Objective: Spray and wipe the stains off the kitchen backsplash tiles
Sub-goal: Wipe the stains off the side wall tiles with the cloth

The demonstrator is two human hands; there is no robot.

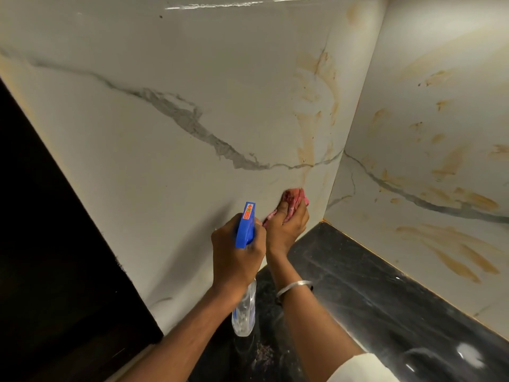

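The person stands close to the corner (352, 128) where two walls of white tiles (165, 78) meet. The left hand (237, 255), left of the corner's foot, has its fingers closed around a clear bottle (244, 310) with a blue spray head. The right hand (286, 224), just beside the corner's foot, grasps a pink cloth (296, 198) and presses it on the tile. Brown stains (311, 128) run above the cloth, near the corner, and more lie on the wall right of it. A black counter (385, 299) lies below the corner. A bracelet (293, 286) is on the right wrist.
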